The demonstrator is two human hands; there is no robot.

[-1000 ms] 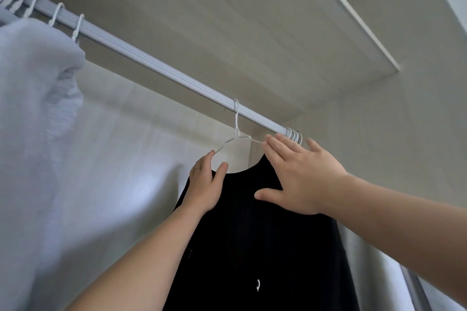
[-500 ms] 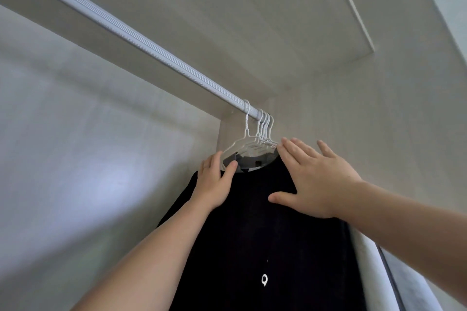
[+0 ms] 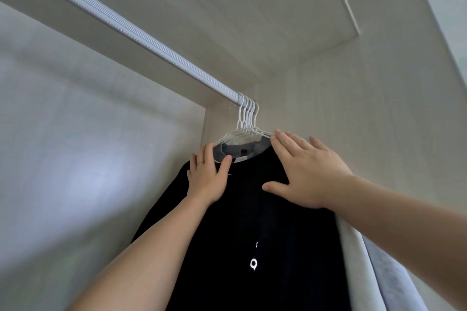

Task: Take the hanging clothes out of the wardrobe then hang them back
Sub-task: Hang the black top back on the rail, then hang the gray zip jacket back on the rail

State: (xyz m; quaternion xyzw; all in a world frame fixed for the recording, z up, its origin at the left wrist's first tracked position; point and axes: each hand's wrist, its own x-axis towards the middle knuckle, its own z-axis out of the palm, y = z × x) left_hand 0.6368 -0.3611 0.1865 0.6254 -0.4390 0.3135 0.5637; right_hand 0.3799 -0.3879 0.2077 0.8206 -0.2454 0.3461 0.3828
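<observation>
A black garment with a small white logo hangs on a white wire hanger at the right end of the wardrobe rail. Several white hangers are bunched together there against the side wall. My left hand grips the garment's left shoulder and the hanger edge, thumb at the collar. My right hand lies flat and spread on the right shoulder, pressing the garment toward the side wall. More clothes behind the black one are mostly hidden.
A pale grey garment and a bluish one hang to the right, behind the black one. The wardrobe side wall is close on the right. The back panel lies left, a shelf board above the rail.
The black garment's hanger has slid right along the rail and joined the bunched hangers at the end. Both hands followed it right. The white clothes at the left left the view.
</observation>
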